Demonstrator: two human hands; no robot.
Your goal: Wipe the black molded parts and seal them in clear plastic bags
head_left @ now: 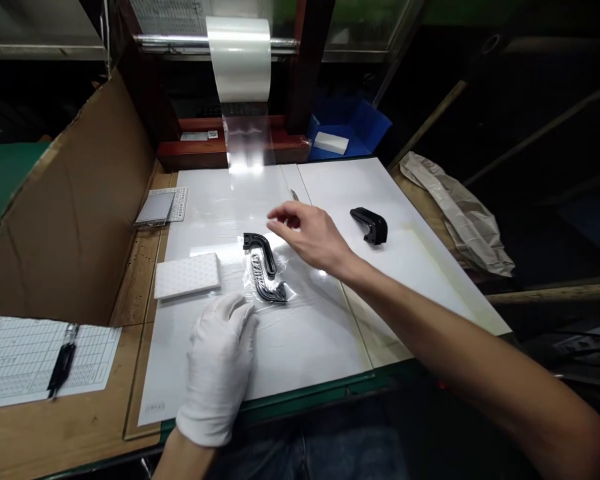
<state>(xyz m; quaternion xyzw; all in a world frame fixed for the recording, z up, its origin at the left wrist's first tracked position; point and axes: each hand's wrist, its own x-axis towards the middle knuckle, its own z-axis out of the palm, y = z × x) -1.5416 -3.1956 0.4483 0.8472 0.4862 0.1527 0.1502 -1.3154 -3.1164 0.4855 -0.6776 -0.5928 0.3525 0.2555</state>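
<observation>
Two black curved parts lie close together mid-table: the upper black part [263, 250] and the lower black part [266, 290], with clear film [247, 143] around them. My left hand [223, 353], in a white glove, rests at the front of the white sheet, below the parts, fingers slightly bent and apart, nothing visible in it. My bare right hand [310, 230] hovers above and right of the parts, fingers curled; the thumb and index tips are apart with nothing seen between them. Another black part [371, 225] stands to its right.
A film roll [240, 60] hangs at the back. A white foam block [187, 276] lies left of the parts. Cardboard [80, 207] rises at the left, near a pen [63, 363] on printed paper [10, 360]. A blue bin [353, 123] stands at the back right.
</observation>
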